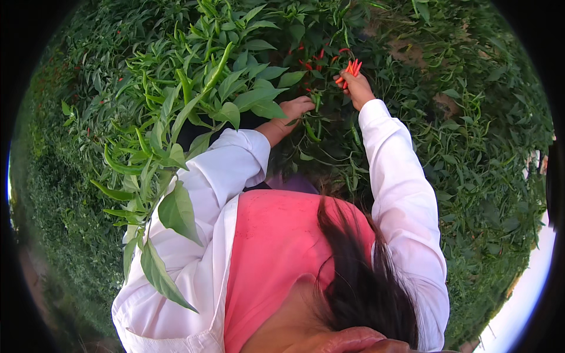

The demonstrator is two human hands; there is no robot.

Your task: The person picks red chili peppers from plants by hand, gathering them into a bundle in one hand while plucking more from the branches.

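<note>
My right hand is closed round a bunch of red chili peppers, their tips pointing up out of the fist. To its left, my left hand reaches in among the leaves of a chili plant. Its fingers are curled beside a hanging green chili pepper; what they grip, if anything, is too small to make out. Several red chilies hang on the plant just beyond both hands.
A tall branch with broad leaves and green chilies rises close in front of my left arm and covers part of the sleeve. Dense chili plants surround me. Patches of bare soil show at the far right.
</note>
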